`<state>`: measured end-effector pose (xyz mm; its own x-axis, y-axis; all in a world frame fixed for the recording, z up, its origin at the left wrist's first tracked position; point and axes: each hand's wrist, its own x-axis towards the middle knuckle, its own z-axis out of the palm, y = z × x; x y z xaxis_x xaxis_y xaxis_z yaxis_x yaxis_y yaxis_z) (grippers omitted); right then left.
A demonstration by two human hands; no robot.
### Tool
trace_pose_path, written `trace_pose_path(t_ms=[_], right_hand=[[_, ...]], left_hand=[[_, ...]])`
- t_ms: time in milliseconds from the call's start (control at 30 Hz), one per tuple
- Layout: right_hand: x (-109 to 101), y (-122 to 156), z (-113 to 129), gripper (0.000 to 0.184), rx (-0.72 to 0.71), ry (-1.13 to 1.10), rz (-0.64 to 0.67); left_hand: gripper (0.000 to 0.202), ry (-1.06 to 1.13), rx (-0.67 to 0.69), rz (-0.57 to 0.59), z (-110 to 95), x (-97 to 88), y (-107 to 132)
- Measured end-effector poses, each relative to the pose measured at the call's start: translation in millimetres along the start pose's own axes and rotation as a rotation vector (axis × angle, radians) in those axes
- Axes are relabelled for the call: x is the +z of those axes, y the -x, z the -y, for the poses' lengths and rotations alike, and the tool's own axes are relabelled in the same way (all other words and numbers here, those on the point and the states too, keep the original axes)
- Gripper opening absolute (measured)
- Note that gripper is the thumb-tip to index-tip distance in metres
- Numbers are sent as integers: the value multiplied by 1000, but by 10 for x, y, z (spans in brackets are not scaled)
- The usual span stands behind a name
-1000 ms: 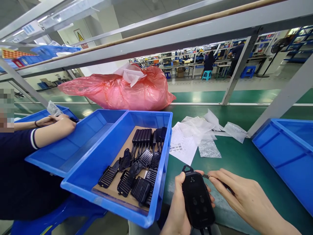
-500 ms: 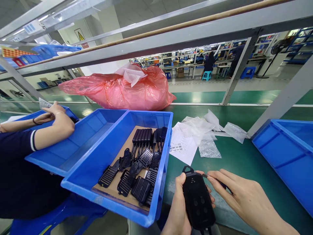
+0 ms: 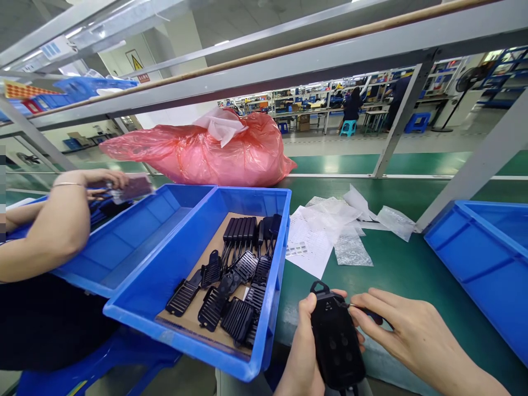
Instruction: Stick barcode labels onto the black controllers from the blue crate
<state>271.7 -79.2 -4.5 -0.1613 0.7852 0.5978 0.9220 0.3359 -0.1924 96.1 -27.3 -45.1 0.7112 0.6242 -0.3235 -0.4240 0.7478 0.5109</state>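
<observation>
My left hand point(image 3: 304, 346) is wrapped round a black handheld device point(image 3: 336, 341) with a hanging loop at its top, small light marks near that end and cables at the bottom. In my right hand point(image 3: 408, 327), thumb and fingers pinch a slim dark tool point(image 3: 377, 318); its thin tip meets the device's upper right edge. The tool's exact kind is partly hidden by my fingers. To the left stands a blue bin point(image 3: 181, 344) on whose cardboard lining lie several black ribbed parts point(image 3: 237, 319) and a row of black cabled units point(image 3: 240, 228).
Another blue bin point(image 3: 142, 234) stands left, where a co-worker's arm point(image 3: 61, 220) reaches over bins. Behind lies a pink plastic bag point(image 3: 231, 157). Papers point(image 3: 311, 253) and clear plastic bags point(image 3: 353, 248) lie on the green table point(image 3: 396, 269). At right are a blue bin point(image 3: 482, 264) and a frame post.
The tool's tip has moved slightly onto the device's upper right edge, and the device has shifted a little right and down. The co-worker's hands have moved right with a packet.
</observation>
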Motion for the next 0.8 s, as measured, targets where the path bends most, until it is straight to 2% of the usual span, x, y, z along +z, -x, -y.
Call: trace_pose_path(t_ms=[200,400,500,567,633,700,733,767,800], right_hand=[[104,11,96,34,109,-20,-187],[302,84,199,16,-28,13,-309],[347,196,268,10,81,-312,-272],[317,283,238,16,304,-605,-279],[254,377,51,28,606,-858,-374],[196,484,-325,41,863,-916,-438],[183,542,-565,44,943,-846,-395],[186,601,-818,45,983,-579,-333],[204,656,-1066,41,991,-250,-199]], left_hand=[[81,-12,-12,-110,4,79,-30],[66,-54,66,-145,114,118,-80],[63,-88,67,-245,92,156,-183],[60,-16,54,-310,18,179,-294],[58,82,55,-362,-74,181,-412],[54,127,76,-381,-140,163,-505],[53,125,83,-382,-153,151,-538],[52,119,79,-373,-150,143,-562],[52,115,67,-354,-133,140,-580]])
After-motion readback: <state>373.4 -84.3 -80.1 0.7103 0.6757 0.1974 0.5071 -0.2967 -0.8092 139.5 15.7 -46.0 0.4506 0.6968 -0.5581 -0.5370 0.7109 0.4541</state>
